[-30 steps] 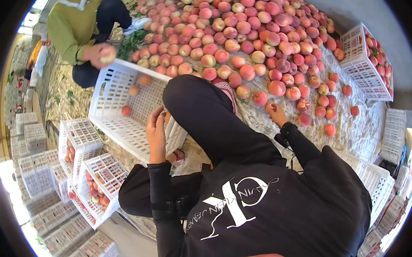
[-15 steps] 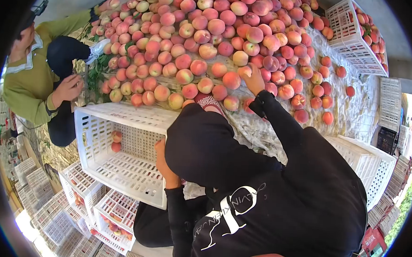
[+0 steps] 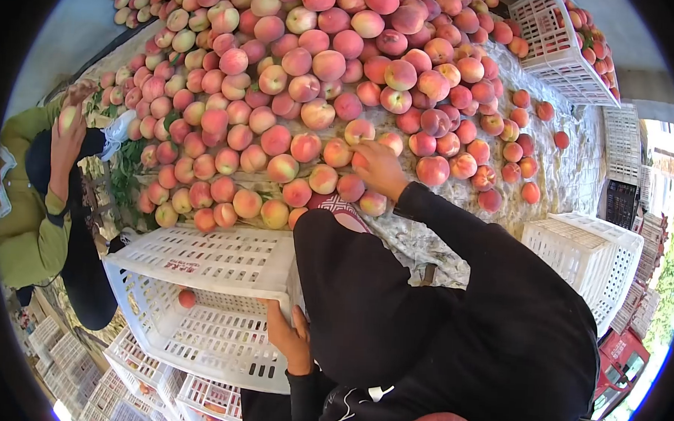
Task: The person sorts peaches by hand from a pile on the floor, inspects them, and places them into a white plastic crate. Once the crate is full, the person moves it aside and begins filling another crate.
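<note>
My left hand is at the near right side of a tilted white plastic crate, its fingers closed on the rim. One peach shows inside the crate. My right hand reaches over the front of a large peach pile, fingers curled round a peach that they partly cover. Other peaches touch or lie close beside that hand. My bent knee stands between my two hands.
At the left a person in a green top holds a pale peach. Crates stand at the lower left, the right and, filled with peaches, the upper right. Loose peaches lie right of the pile.
The view has turned and shifted. My right hand has moved left across the pile's front edge. My left hand has gone from raised beside the crate to its rim. Fewer peaches show inside the crate.
</note>
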Tool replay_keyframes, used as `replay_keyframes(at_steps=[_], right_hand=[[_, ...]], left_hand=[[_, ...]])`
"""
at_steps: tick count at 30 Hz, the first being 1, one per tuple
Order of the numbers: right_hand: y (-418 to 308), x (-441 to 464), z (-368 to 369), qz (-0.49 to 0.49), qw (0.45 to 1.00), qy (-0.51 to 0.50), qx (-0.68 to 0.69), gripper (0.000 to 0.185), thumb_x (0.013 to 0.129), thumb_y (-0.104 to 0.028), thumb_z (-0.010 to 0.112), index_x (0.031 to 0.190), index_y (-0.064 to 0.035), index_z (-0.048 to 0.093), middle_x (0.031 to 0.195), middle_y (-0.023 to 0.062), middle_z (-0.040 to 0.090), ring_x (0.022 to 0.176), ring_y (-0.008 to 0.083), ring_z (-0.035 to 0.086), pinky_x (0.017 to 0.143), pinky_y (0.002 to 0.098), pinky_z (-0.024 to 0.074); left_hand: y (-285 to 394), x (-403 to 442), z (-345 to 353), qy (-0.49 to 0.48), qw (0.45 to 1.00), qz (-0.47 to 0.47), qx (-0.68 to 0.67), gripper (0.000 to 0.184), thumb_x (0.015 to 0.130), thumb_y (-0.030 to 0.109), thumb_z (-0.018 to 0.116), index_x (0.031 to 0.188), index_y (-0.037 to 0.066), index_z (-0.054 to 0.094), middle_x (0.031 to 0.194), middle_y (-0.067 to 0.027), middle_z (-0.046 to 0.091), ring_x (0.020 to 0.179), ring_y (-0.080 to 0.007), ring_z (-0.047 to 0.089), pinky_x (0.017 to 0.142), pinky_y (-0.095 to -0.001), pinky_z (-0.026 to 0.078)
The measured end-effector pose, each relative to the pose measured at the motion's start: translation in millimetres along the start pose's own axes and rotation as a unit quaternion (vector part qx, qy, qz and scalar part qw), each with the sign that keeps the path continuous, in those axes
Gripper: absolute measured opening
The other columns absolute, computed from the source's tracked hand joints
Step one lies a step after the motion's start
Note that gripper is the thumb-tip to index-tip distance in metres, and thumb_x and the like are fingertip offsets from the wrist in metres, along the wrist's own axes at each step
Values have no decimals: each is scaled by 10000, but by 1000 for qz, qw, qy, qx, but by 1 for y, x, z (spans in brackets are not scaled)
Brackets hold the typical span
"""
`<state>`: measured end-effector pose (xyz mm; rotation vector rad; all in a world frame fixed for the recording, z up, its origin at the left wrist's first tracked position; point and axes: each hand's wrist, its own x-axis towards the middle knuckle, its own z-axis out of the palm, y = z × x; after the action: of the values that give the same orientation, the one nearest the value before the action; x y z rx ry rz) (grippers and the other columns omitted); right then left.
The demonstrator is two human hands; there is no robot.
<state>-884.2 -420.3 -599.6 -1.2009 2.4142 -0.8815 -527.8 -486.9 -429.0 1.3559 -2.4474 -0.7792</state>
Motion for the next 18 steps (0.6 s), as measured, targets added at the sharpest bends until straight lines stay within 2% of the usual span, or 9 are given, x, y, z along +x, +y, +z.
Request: replay_keyframes(at_steps=[3, 5, 7, 9, 10, 12, 14, 16, 18], right_hand=[[0, 31, -50, 28, 978, 193, -75, 457, 772, -240, 647, 1204, -116, 565, 1203, 143, 548, 1098, 346, 514, 944, 480, 388], [27, 73, -80, 13, 948, 296, -115, 479, 795, -279, 643, 1242, -137, 544, 1197, 143, 551, 1089, 340, 523, 933, 481, 390], [61, 114, -101, 45, 935, 317, -151, 518, 798, -313, 649, 1275, -149, 530, 1245, 145, 536, 1089, 334, 532, 949, 482, 388], [70, 149, -119, 167, 951, 203, -161, 625, 780, -329, 665, 1346, -164, 458, 1257, 166, 548, 1150, 356, 528, 954, 524, 397], [84, 166, -119, 166, 951, 204, -160, 625, 780, -329, 665, 1346, -164, 458, 1257, 166, 548, 1150, 356, 528, 954, 524, 397], [92, 187, -112, 201, 958, 58, -194, 702, 783, -352, 656, 1410, -221, 367, 1254, 177, 547, 1162, 376, 533, 969, 534, 389], [91, 199, -98, 211, 948, 46, -232, 724, 789, -352, 642, 1431, -262, 321, 1261, 196, 538, 1163, 387, 538, 966, 521, 396], [87, 212, -92, 273, 915, 67, -290, 574, 819, -345, 622, 1348, -238, 427, 1203, 177, 568, 1117, 332, 572, 933, 486, 391], [88, 214, -91, 266, 911, 81, -304, 551, 803, -366, 626, 1314, -238, 462, 1169, 178, 586, 1067, 324, 603, 906, 472, 398]], left_hand=[[15, 9, -12, -13, 991, -73, -108, 333, 938, 146, 495, 1193, -64, 538, 1240, -252, 551, 1144, -395, 535, 997, -424, 384], [22, 15, -16, 5, 991, -67, -117, 328, 951, 156, 465, 1188, -58, 543, 1246, -236, 549, 1157, -384, 524, 1007, -428, 373], [23, 16, -15, 34, 990, -76, -114, 331, 971, 181, 421, 1175, -44, 554, 1236, -213, 551, 1154, -370, 518, 1012, -428, 366], [18, 14, -13, 33, 992, -60, -105, 335, 974, 189, 422, 1175, -43, 555, 1237, -216, 551, 1152, -372, 519, 1007, -429, 369], [17, 14, -12, 31, 994, -45, -98, 338, 977, 198, 423, 1174, -42, 556, 1238, -220, 551, 1151, -375, 520, 1003, -430, 372], [14, 13, -12, 23, 995, -45, -89, 337, 979, 204, 430, 1169, -41, 562, 1236, -221, 553, 1152, -377, 519, 999, -432, 374], [15, 14, -11, 16, 995, -51, -79, 336, 980, 211, 438, 1163, -39, 567, 1235, -221, 556, 1152, -379, 519, 994, -434, 377], [19, 16, -9, 15, 994, -48, -94, 343, 984, 227, 446, 1151, -42, 576, 1231, -224, 560, 1147, -380, 522, 988, -432, 383], [17, 14, -5, 23, 995, -42, -85, 341, 985, 226, 442, 1139, -45, 582, 1226, -222, 564, 1143, -377, 525, 987, -428, 384]])
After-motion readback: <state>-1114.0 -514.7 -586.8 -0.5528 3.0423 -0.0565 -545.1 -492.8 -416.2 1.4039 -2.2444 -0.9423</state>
